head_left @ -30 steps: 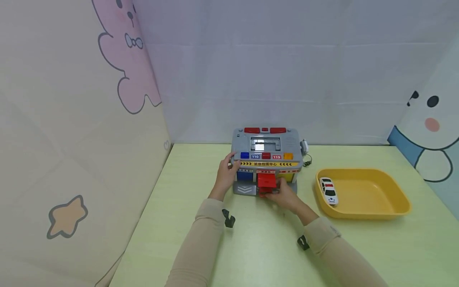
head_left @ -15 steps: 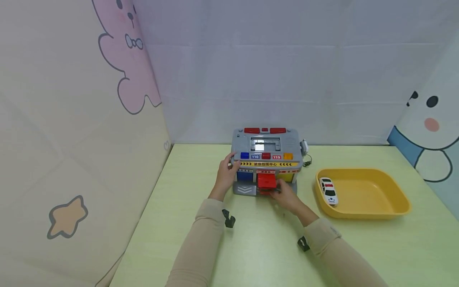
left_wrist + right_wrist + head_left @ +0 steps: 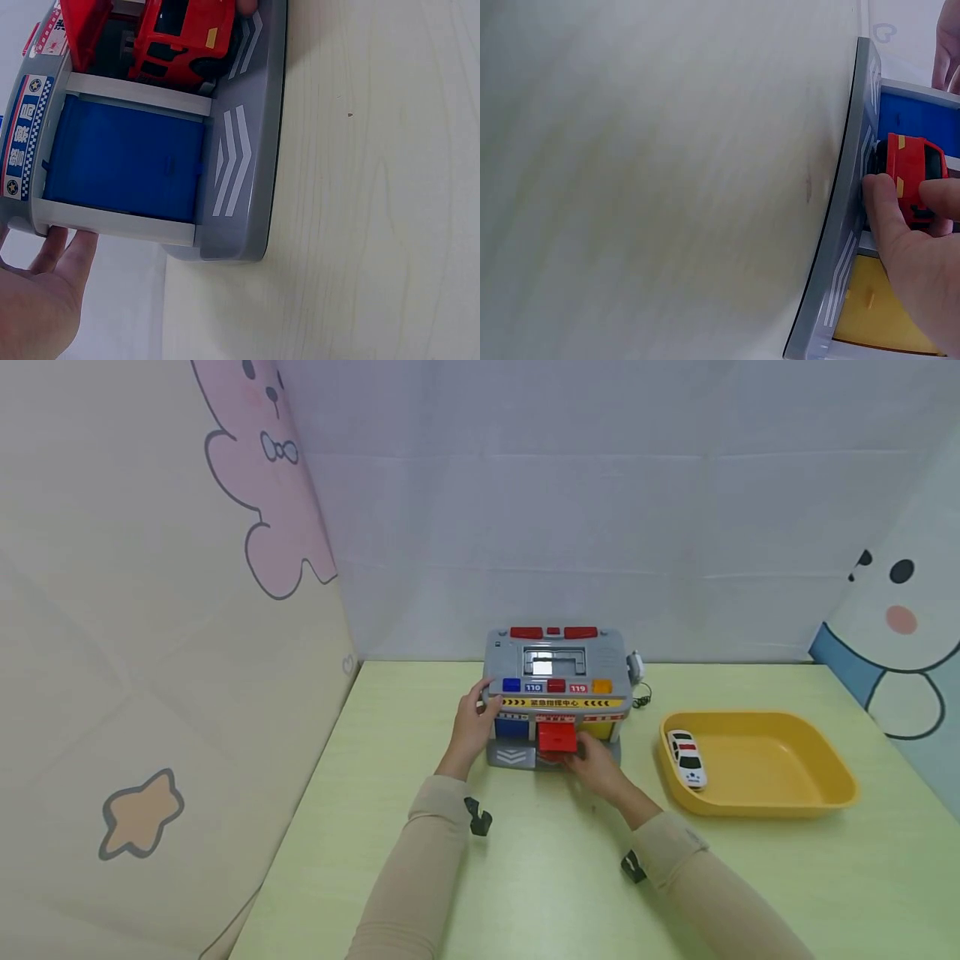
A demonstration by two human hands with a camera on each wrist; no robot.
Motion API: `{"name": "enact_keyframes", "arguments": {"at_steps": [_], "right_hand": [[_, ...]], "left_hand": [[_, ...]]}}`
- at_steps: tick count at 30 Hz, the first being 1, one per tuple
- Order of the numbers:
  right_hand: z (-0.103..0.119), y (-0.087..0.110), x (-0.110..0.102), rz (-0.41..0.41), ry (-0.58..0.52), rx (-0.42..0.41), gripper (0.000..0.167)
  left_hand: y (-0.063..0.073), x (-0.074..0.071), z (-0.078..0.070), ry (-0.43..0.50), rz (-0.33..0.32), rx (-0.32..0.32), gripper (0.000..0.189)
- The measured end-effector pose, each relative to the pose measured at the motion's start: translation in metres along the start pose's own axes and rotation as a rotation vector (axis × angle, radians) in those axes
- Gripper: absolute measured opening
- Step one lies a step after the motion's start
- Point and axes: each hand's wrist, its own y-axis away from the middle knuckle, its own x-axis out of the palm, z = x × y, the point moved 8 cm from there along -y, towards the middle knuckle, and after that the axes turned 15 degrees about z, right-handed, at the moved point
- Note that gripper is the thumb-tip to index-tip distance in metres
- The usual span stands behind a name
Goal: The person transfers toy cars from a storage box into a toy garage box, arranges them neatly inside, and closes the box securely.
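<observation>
A grey toy emergency station stands at the back of the table. My left hand grips the left corner of its roof, fingers at the side wall in the left wrist view. The red middle door is swung up. Under it a boxy red toy truck sits at the bay opening, partly inside. My right hand pinches that truck, with fingers against its outer end in the right wrist view. The blue door and yellow door on either side are down.
To the right lies a yellow tray holding white toy police cars at its left end. A small white handset with a curly dark cord hangs on the station's right side. A patterned curtain surrounds the table.
The red truck has slid further inward under the raised door, pushed by my right hand. My left hand stays on the station's roof corner.
</observation>
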Motion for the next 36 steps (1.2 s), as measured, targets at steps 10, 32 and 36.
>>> {"name": "enact_keyframes", "arguments": {"at_steps": [10, 32, 36], "right_hand": [[-0.003, -0.001, -0.001, 0.003, -0.076, 0.020, 0.031], [-0.010, 0.000, 0.004, 0.049, -0.404, -0.017, 0.040], [-0.010, 0.000, 0.006, 0.082, -0.500, -0.051, 0.045]], "left_hand": [[0.001, -0.001, -0.002, 0.004, 0.008, 0.001, 0.048], [0.001, -0.001, -0.001, -0.006, 0.012, -0.007, 0.048], [0.001, -0.002, -0.001, -0.001, 0.012, -0.002, 0.048]]}}
